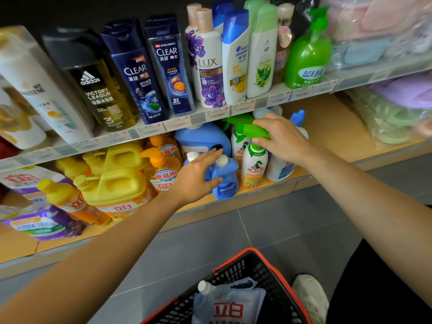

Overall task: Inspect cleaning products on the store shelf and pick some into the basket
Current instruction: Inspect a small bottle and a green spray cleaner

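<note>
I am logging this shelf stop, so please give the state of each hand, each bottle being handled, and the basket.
Spray bottle: upright on the lower shelf.
Blue bottle: upright, white cap on.
Right hand: grips the spray bottle's green trigger head.
Left hand: open, fingers straight, at the blue bottle.
Basket: holds one capped pouch.

A white plastic spray bottle with green trigger head [254,164] was gripped upright on the lower shelf by the right hand [280,136], just beside a small blue white-capped bottle [225,181]. A white pouch [233,305] was laid in the red-rimmed black basket [236,272].
</note>
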